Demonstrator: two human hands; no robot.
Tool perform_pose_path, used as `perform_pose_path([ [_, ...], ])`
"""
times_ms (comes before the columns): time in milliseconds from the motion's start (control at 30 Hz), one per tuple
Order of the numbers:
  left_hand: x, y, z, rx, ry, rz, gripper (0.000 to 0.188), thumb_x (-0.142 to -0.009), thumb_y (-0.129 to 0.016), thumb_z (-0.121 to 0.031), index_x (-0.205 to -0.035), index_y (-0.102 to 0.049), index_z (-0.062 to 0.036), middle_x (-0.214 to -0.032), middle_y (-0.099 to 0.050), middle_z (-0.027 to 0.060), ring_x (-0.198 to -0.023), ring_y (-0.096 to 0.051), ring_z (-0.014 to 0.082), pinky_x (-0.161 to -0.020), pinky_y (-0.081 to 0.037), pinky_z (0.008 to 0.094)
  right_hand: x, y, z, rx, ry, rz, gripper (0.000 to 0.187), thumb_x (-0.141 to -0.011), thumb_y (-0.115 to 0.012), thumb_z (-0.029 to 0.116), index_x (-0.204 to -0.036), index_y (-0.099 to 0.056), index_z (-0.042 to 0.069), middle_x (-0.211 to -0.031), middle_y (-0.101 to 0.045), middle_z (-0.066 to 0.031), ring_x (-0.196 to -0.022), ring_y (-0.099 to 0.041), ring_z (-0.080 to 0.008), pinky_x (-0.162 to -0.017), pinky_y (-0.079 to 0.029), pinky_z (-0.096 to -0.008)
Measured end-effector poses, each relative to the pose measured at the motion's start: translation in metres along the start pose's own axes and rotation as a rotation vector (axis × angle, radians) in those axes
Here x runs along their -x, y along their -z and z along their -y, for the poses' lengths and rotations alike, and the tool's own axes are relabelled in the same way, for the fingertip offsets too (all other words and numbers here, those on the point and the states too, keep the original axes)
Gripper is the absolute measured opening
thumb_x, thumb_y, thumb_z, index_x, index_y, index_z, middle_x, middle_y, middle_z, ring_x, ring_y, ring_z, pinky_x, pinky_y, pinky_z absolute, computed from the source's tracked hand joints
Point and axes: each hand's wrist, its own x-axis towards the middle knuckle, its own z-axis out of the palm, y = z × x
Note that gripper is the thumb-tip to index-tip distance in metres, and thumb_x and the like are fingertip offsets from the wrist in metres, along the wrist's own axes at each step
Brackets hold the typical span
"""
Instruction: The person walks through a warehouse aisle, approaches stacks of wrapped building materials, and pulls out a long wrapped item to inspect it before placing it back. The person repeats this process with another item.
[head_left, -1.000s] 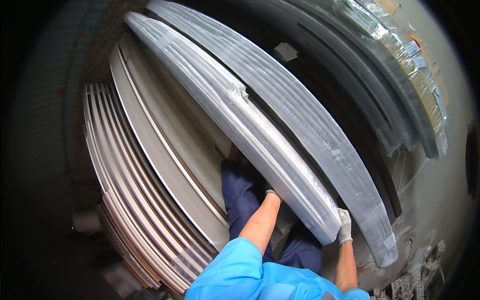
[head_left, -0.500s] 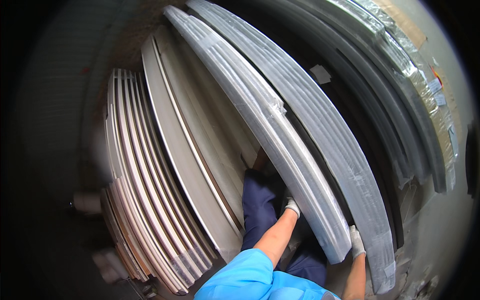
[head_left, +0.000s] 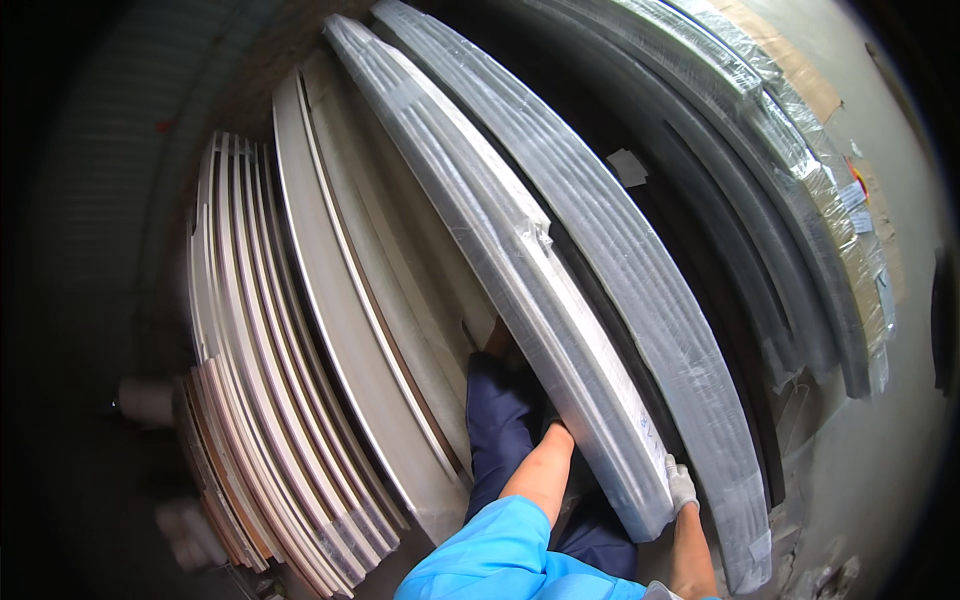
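Note:
A long bundle wrapped in clear plastic (head_left: 590, 420) runs from the far left down toward me, a pale strip with small blue marks along its upper right edge. My right hand (head_left: 681, 483), in a light glove, is closed on that edge near the bundle's near end. My left forearm (head_left: 545, 465) reaches to the bundle's left side; the hand itself is hidden behind it. To the right lies a second wrapped bundle (head_left: 660, 310) with a ribbed surface, a dark gap between the two. My dark blue trouser legs (head_left: 497, 425) show beneath the arm.
Wide pale panels (head_left: 345, 300) stand on the left, beside a stack of thin white-edged boards (head_left: 290, 400). Dark long profiles (head_left: 740, 230) and a plastic-wrapped stack with brown cardboard (head_left: 830, 210) lie on the right. A white paper piece (head_left: 628, 167) lies among the dark profiles.
The held bundle has turned slightly, showing more of its pale strip and the blue marks. My right hand has come onto its edge. My left hand has slipped out of sight behind it.

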Motion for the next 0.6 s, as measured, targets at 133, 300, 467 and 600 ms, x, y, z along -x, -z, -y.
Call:
perform_pose_path([
  [133, 0.003, 0.002, -0.001, -0.024, -0.001, -0.005, 0.069, -0.094, -0.041, -0.066, -0.124, -0.06, -0.0071, -0.121, -0.064, 0.0098, -0.107, -0.061, 0.0246, -0.091, -0.051, 0.0347, 0.009, -0.001, 0.001, -0.031, 0.058, 0.005, 0.077, -0.092, -0.039, 0.072, -0.128, -0.056, 0.006, -0.128, -0.059, -0.0276, -0.125, -0.053, -0.0417, -0.103, -0.041, -0.0466],
  [300, 0.004, 0.001, -0.005, -0.037, 0.0, -0.004, 0.07, -0.094, -0.041, -0.067, -0.124, -0.06, -0.0069, -0.12, -0.064, 0.0098, -0.106, -0.061, 0.0246, -0.09, -0.051, 0.0347, 0.011, -0.004, 0.0, -0.07, 0.065, 0.034, 0.078, -0.093, -0.036, 0.072, -0.129, -0.056, 0.006, -0.13, -0.057, -0.0292, -0.126, -0.051, -0.0417, -0.104, -0.04, -0.046],
  [467, 0.001, -0.002, -0.005, -0.029, 0.011, 0.004, 0.071, -0.094, -0.041, -0.067, -0.124, -0.06, -0.0068, -0.12, -0.064, 0.0098, -0.106, -0.061, 0.0246, -0.09, -0.052, 0.0347, -0.012, -0.005, -0.007, -0.062, 0.019, 0.057, 0.086, -0.091, -0.033, 0.075, -0.137, -0.051, 0.005, -0.136, -0.051, -0.0313, -0.133, -0.045, -0.0422, -0.109, -0.036, -0.0444],
  [600, -0.001, -0.004, -0.003, -0.02, 0.017, 0.011, 0.071, -0.093, -0.041, -0.068, -0.124, -0.06, -0.0067, -0.12, -0.064, 0.0099, -0.106, -0.061, 0.0246, -0.09, -0.052, 0.0347, -0.027, -0.005, -0.012, -0.068, 0.059, 0.093, 0.089, -0.091, -0.031, 0.075, -0.141, -0.048, 0.004, -0.139, -0.048, -0.0306, -0.135, -0.042, -0.0418, -0.111, -0.033, -0.0438],
])
